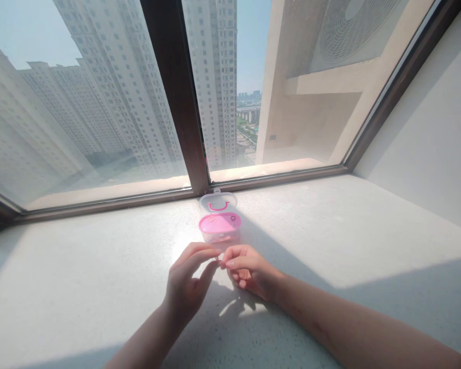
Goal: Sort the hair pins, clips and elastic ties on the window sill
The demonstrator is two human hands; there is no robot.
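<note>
My left hand (pixel 190 277) and my right hand (pixel 251 271) meet fingertip to fingertip above the pale speckled sill. Thumb and fingers of each are pinched together at the meeting point. Whatever lies between them is too small to make out. Just beyond the fingers stands a small oval plastic box (pixel 221 237) with a pink tray (pixel 219 223) in its top. Its clear lid (pixel 217 203), with a pink handle, is tipped up at the back. One small dark ring-shaped item (pixel 233 218) shows on the tray's right side.
The stone sill (pixel 100 277) spreads out on both sides, in bright sun and shadow. A dark window frame (pixel 180 102) stands right behind the box. A white wall (pixel 426 128) closes off the right. Tall buildings show through the glass.
</note>
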